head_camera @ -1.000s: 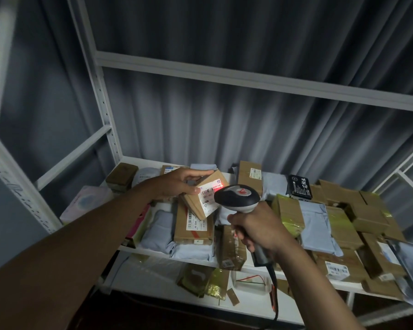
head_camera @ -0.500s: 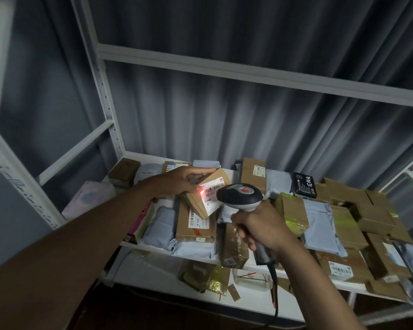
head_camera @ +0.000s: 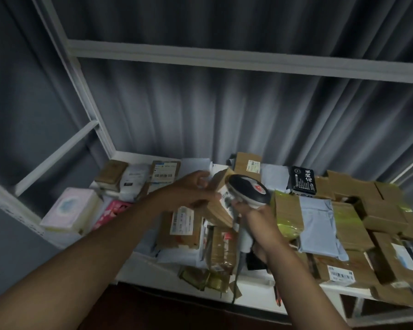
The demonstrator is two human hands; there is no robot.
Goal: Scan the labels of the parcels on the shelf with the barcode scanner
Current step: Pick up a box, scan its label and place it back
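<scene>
The right hand [head_camera: 256,216] wraps the pale handle of the black-headed barcode scanner [head_camera: 248,191], its head against the white label of a brown cardboard parcel [head_camera: 221,203] which the left hand [head_camera: 191,191] clasps above the parcel-crowded shelf [head_camera: 255,296].

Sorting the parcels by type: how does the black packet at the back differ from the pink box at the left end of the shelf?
The black packet is dark with white printed characters; the pink box is pale with a bluish patch on top. The packet looks flat and leans on other parcels; the box is a thick block at the shelf edge. Neither is plain cardboard.
</scene>
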